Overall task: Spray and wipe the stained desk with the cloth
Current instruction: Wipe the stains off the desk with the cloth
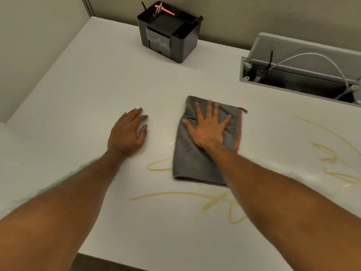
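Observation:
A folded grey cloth (192,163) with an orange edge stripe lies flat on the white desk (82,98) near its middle. My right hand (208,127) presses down on the cloth's upper half with fingers spread wide. My left hand (127,132) rests palm down on the bare desk to the left of the cloth, fingers loosely apart, holding nothing. Yellowish streaks of stain (175,194) run across the desk below the cloth, and more streaks (332,159) mark the right side. No spray bottle is in view.
A black desk organiser (172,40) with pens stands at the back centre against the wall. An open grey cable tray (300,75) with a white cable sits recessed at the back right. The desk's front edge (117,261) runs along the bottom.

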